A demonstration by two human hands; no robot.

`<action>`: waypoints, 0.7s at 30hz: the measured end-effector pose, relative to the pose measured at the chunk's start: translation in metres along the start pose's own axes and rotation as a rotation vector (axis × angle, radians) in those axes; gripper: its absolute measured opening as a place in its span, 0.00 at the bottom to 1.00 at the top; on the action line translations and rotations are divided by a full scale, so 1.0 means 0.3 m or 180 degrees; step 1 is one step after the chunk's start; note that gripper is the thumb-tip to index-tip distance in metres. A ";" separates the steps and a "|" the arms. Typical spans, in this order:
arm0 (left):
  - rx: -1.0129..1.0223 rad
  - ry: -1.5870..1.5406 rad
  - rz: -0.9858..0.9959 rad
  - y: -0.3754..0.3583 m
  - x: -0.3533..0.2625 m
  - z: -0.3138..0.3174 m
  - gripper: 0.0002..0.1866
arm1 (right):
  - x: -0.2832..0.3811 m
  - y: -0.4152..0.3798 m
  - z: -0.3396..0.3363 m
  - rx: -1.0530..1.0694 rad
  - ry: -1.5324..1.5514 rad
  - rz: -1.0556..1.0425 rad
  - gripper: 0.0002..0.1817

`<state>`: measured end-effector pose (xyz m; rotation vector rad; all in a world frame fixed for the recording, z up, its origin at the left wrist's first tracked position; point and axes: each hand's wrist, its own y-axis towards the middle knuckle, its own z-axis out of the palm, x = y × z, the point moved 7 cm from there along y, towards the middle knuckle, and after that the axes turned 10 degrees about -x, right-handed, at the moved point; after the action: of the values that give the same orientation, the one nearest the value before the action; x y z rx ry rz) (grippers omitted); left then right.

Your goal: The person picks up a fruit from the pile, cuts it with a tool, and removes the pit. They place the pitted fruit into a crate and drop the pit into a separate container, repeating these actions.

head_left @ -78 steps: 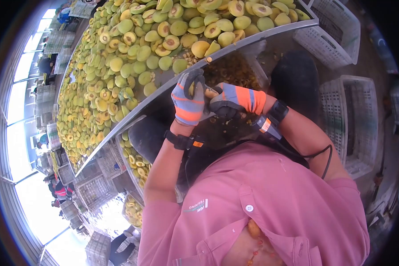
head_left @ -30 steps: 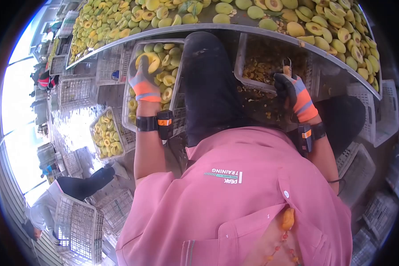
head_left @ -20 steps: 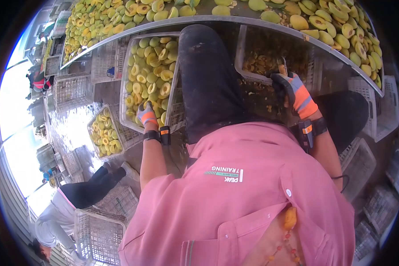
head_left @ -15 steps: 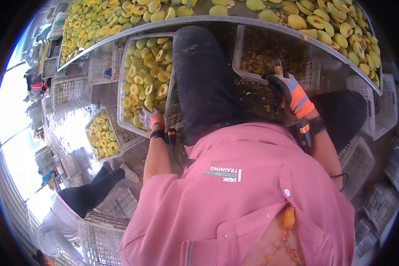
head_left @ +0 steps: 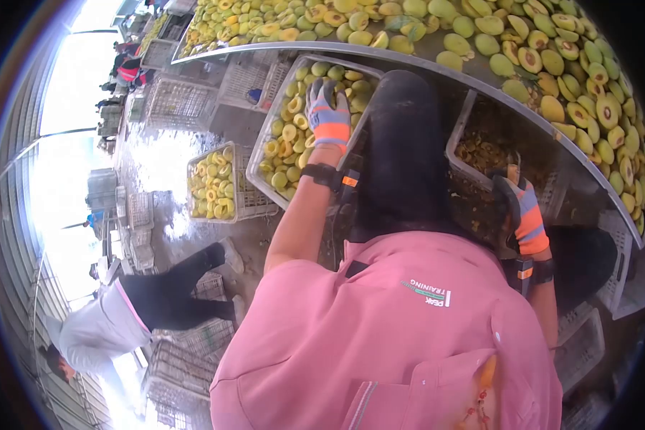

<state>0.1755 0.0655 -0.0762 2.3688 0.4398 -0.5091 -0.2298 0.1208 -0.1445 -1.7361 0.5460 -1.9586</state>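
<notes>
My left hand [head_left: 328,111], in a grey and orange glove, lies over a white plastic crate [head_left: 254,166] filled with yellow-green stone fruit halves [head_left: 288,134]. Its fingers are stretched out on the fruit at the crate's far part. In a matching glove, my right hand [head_left: 521,208] is closed around a small wooden-handled tool [head_left: 513,173], whose tip I cannot make out. Just beyond that hand is a second crate [head_left: 463,122] with brownish pits and scraps [head_left: 484,152] in it.
A metal-edged table [head_left: 304,46] heaped with whole and halved fruit curves across the front. Another fruit-filled crate [head_left: 211,183] stands on the wet floor at left. A person [head_left: 111,315] bends near stacked crates [head_left: 183,376]. More crates [head_left: 580,344] stand at right.
My left hand has moved from the near part of the fruit crate to its far part. The view has turned, and my right hand still grips the tool near the scrap crate.
</notes>
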 end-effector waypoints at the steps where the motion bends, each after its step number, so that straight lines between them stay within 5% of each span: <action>1: -0.0073 -0.0363 0.0316 0.043 -0.132 -0.009 0.17 | 0.014 -0.011 0.001 0.0003 -0.0019 -0.0181 0.12; 3: -0.0304 -0.1094 0.1184 0.109 -0.399 -0.033 0.12 | 0.035 -0.006 -0.010 0.0141 -0.0055 -0.0581 0.12; 5: 0.0275 -0.2293 0.0537 0.139 -0.590 -0.003 0.11 | 0.043 -0.028 -0.040 -0.0146 0.0338 -0.0288 0.10; 8: 0.1233 -0.2433 0.0696 0.112 -0.854 0.109 0.12 | 0.060 -0.032 -0.081 -0.0217 0.0201 -0.0286 0.09; 14: 0.2331 -0.1111 0.1817 -0.118 -1.163 0.486 0.17 | 0.084 -0.034 -0.121 -0.0273 0.0599 -0.0450 0.11; 17: 0.2649 -0.0478 0.2270 -0.206 -1.284 0.584 0.24 | 0.082 -0.032 -0.135 -0.0320 0.0583 -0.0356 0.11; 18: 0.2558 -0.0234 0.2858 -0.248 -1.316 0.617 0.29 | 0.096 -0.042 -0.139 -0.0350 0.0536 -0.0330 0.12; 21: 0.3253 0.0176 0.3439 -0.288 -1.377 0.670 0.30 | 0.130 -0.075 -0.160 -0.0527 0.0388 -0.0248 0.12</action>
<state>-0.2688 -0.0794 -0.0715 3.0250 -1.3444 -0.1169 -0.2830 0.1159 -0.1060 -1.7678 0.7111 -2.1379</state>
